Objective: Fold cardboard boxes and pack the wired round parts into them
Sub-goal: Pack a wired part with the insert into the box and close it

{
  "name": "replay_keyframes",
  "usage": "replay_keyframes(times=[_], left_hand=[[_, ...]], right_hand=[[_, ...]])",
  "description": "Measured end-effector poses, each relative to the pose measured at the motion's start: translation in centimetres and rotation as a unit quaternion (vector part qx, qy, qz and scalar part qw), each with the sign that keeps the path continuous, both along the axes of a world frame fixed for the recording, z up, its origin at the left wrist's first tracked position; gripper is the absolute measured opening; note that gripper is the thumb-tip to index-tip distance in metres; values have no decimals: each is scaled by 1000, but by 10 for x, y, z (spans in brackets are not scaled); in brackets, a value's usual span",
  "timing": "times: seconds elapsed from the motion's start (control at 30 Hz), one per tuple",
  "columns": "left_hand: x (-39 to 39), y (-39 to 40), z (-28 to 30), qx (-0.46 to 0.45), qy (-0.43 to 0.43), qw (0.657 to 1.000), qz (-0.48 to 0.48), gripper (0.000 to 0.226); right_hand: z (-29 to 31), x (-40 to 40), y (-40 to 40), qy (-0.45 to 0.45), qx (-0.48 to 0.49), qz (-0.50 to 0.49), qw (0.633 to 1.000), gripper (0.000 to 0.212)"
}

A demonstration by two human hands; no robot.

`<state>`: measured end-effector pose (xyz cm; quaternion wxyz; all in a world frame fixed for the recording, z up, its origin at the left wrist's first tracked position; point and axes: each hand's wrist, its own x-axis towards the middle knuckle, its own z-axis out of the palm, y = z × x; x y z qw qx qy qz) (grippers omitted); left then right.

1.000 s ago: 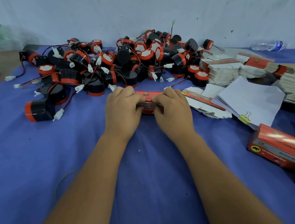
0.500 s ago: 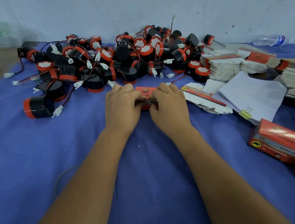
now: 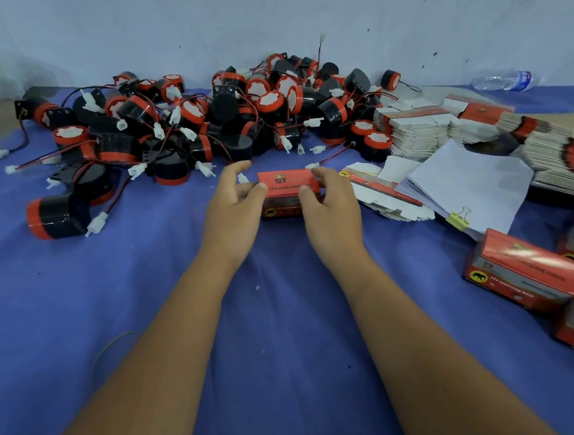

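A small red cardboard box (image 3: 288,183) stands on the blue cloth in the middle, its printed top and front showing. My left hand (image 3: 235,207) holds its left end, thumb on the front, fingers spread behind. My right hand (image 3: 329,200) holds its right end with thumb and curled fingers. Behind the box lies a big heap of black round parts with red rims, red-black wires and white plugs (image 3: 202,121). One more round part (image 3: 57,216) lies apart at the left.
Stacks of flat unfolded boxes (image 3: 419,131) and a clipped sheaf of white paper (image 3: 465,182) lie at the right. Finished red boxes (image 3: 523,274) sit at the right edge. A plastic bottle (image 3: 505,80) lies by the wall. The blue cloth (image 3: 287,320) covers the table.
Both hands were pressed together over the box, hiding most of it. Now they have drawn apart to its ends and the box's top and front show.
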<state>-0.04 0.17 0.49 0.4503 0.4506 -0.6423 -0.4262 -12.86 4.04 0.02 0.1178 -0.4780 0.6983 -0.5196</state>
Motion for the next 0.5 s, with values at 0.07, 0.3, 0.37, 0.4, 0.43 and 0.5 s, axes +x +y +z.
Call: replay_keyframes(times=[0.07,0.3,0.37,0.4,0.43,0.5], left_hand=[[-11,9,4,-13,49,998,-25,29],[-70,49,24,-23,189,977,-100,26],[-93,60,26,5,217,967,-135,28],[-105,65,27,19,224,962,-155,29],[-117,71,26,33,227,957,-176,29],[-141,82,26,59,232,946,-217,29]], right_hand=[[4,2,3,30,-43,-17,999,38],[31,-22,25,67,-185,-157,968,34],[37,-44,37,57,-157,-205,964,34],[40,-56,44,57,-139,-231,961,33],[42,-68,52,59,-123,-254,957,33],[46,-89,68,58,-103,-295,948,32]])
